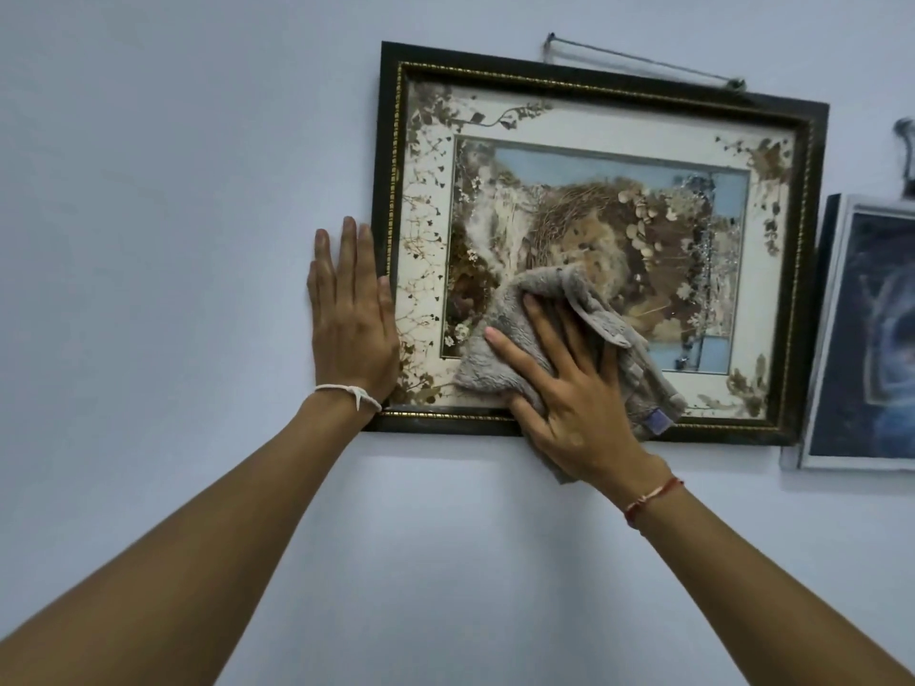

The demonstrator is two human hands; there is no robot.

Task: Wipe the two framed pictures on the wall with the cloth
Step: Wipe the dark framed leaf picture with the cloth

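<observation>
A dark-framed picture (594, 86) with gold trim and dried-flower art hangs tilted on the pale wall. A grey fluffy cloth (500, 339) lies pressed on the glass at the lower middle of it. My right hand (569, 388) lies flat on the cloth with fingers spread, its heel over the bottom frame edge. My left hand (349, 314) rests flat on the wall, touching the picture's left frame edge. A second picture (866, 339) in a white frame, with blue art, hangs at the right, cut off by the view's edge.
A cord and rod (643, 61) stick out above the dark frame's top edge. A dark hanger loop (906, 151) shows above the white frame. The pale wall (173, 165) spreads to the left and below.
</observation>
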